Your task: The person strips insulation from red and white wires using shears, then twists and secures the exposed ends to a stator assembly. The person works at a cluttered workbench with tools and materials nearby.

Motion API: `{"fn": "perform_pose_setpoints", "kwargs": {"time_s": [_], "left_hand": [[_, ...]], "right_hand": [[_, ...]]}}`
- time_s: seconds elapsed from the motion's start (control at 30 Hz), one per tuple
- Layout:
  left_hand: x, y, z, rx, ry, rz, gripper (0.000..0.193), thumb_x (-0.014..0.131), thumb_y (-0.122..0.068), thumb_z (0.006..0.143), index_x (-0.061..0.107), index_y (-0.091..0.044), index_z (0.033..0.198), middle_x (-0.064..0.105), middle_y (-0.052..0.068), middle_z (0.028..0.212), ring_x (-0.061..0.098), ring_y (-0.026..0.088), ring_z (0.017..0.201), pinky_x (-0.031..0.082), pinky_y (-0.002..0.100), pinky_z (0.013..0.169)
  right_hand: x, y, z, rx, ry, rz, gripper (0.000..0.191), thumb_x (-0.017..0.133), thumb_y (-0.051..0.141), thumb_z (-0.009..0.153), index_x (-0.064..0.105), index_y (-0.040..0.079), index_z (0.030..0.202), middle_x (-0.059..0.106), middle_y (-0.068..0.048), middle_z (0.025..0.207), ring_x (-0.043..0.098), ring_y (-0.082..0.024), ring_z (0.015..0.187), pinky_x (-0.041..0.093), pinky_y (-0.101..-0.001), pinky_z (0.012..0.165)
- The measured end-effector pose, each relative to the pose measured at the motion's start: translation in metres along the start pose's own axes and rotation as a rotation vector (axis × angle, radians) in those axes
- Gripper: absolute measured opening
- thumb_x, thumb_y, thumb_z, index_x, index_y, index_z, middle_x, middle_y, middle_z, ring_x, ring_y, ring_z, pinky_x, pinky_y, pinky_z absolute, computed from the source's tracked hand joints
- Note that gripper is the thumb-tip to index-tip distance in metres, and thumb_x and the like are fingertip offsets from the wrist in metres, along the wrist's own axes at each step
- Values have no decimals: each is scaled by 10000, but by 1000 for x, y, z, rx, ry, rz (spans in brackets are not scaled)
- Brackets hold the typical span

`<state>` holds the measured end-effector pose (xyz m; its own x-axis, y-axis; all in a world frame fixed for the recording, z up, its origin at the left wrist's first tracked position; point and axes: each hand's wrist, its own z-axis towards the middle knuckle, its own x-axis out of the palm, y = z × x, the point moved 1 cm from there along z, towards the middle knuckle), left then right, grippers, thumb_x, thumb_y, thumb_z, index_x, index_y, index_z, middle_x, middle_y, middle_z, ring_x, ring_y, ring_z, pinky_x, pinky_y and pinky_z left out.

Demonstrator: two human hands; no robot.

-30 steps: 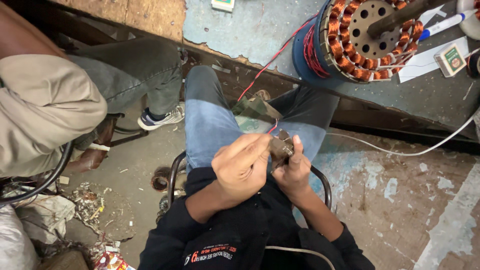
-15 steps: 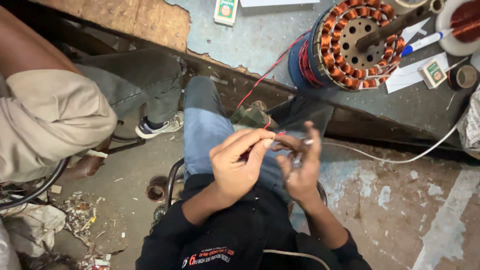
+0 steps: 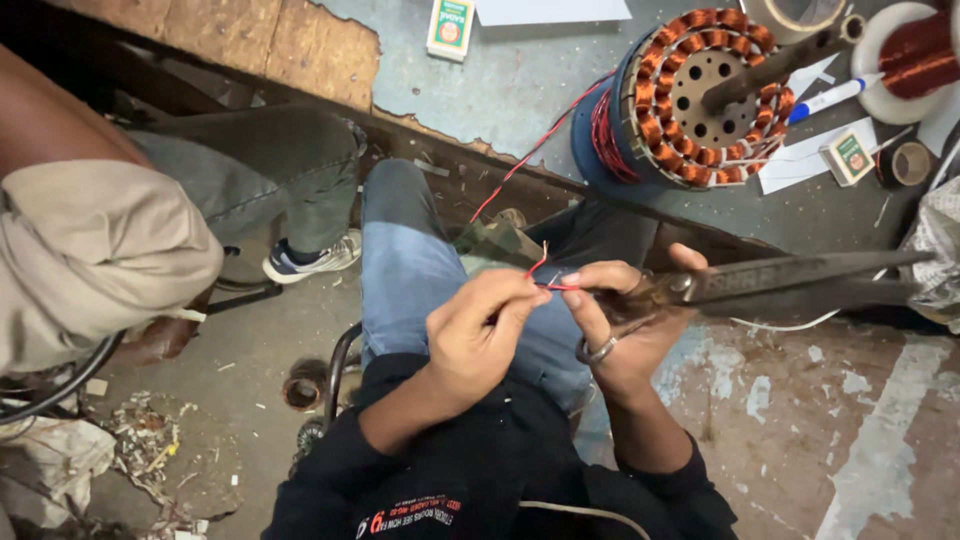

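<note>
Workshop floor gritty, counter (image 3: 520, 90) above. Scissors (image 3: 760, 280) newly swung out in right hand (image 3: 625, 330); left hand (image 3: 480, 335) grip pinched red wire (image 3: 535, 268), previously bunched together.

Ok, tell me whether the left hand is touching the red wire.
Touching. The head view shows the left hand pinching the red wire between thumb and forefinger, beside the right hand holding scissors.

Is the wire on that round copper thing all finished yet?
The copper coils look fully wound around the ring. In hand: the left hand pinches a red wire while the right hand holds scissors. The wire ends hang loose, unjoined.
</note>
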<state>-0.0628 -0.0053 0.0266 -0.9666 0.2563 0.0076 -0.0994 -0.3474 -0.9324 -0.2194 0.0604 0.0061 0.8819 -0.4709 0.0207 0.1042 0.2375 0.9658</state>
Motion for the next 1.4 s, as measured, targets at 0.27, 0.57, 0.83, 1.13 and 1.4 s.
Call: {"fn": "perform_pose_setpoints", "kwargs": {"time_s": [0.27, 0.57, 0.83, 1.13, 1.4], "left_hand": [[-10, -8, 6, 174, 121, 192, 283, 759, 85, 896, 728, -10, 1161, 703, 130, 1046, 742, 218, 893, 615, 291, 776], [-11, -11, 10, 176, 97, 206, 273, 774, 86, 889, 721, -17, 1136, 705, 98, 1041, 748, 207, 884, 615, 291, 763], [-20, -7, 10, 225, 58, 284, 300, 780, 93, 863, 730, -29, 1131, 704, 103, 1044, 749, 219, 871, 614, 300, 742], [-15, -12, 6, 228, 154, 304, 402, 669, 105, 760, 708, -10, 1143, 706, 134, 1083, 753, 270, 869, 618, 348, 757], [-9, -10, 5, 217, 86, 302, 330, 654, 132, 779, 714, -5, 1073, 727, 113, 1034, 754, 259, 836, 614, 341, 726]], "right_hand": [[1, 5, -1, -99, 21, -56, 873, 757, -89, 946, 163, 150, 1539, 718, -158, 967, 710, -222, 887, 562, -273, 830], [-12, -15, -15, 42, 13, -120, 826, 767, -1, 979, 184, 71, 1560, 743, -183, 987, 731, -193, 835, 567, -253, 778], [-35, -59, -44, -255, 327, -387, 1168, 905, 509, 662, 304, 78, 1566, 696, -95, 921, 663, -193, 743, 542, -322, 693], [-22, -63, -44, -425, 233, -686, 1068, 854, 523, 772, 350, -63, 1509, 730, -171, 1054, 737, -286, 813, 571, -355, 709], [-10, -72, -63, -319, 140, -747, 790, 804, 74, 875, 347, -128, 1486, 685, -127, 839, 691, -280, 650, 536, -377, 590]]}}
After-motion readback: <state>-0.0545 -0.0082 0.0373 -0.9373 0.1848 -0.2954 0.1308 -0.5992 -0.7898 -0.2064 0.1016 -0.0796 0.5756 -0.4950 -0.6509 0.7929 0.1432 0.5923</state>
